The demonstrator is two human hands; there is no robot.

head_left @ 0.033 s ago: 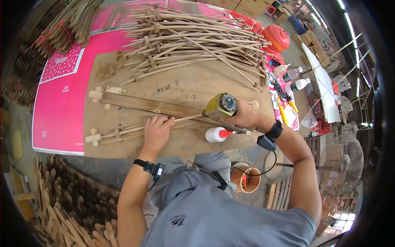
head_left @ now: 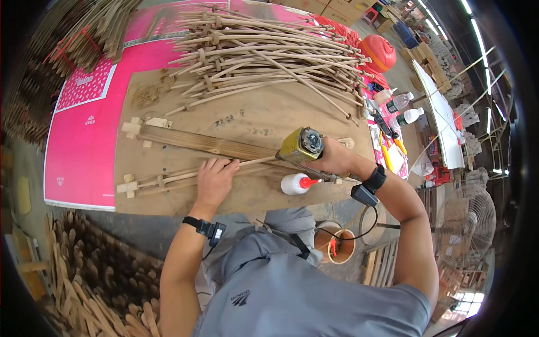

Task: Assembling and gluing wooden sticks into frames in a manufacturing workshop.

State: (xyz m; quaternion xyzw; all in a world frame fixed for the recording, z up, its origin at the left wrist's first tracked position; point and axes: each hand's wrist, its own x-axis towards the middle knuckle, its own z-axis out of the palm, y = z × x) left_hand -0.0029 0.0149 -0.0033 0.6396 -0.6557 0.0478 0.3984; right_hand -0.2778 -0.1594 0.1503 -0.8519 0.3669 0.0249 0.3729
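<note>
Gripped in my right hand (head_left: 337, 157) is a yellow nail gun (head_left: 297, 147), its nose down at the right end of a thin wooden rod (head_left: 255, 162). My left hand (head_left: 214, 178) lies over the same rod, fingers closed down on it. The rod runs left through a small wooden ring (head_left: 160, 181) toward a cross-shaped wooden block (head_left: 128, 186). What lies under the nail gun and under my left palm is hidden. A white bottle with a red nozzle (head_left: 293, 184) lies just below the nail gun. Behind the rod stretches a flat wooden strip (head_left: 208, 142).
A pile of wooden rods (head_left: 264, 62) covers the table's far side. Bottles (head_left: 400, 102), yellow-handled pliers (head_left: 385, 151) and a red round container (head_left: 377, 53) sit at the right. Wooden pieces (head_left: 101, 281) are stacked lower left. A bucket (head_left: 341, 247) stands beside my legs.
</note>
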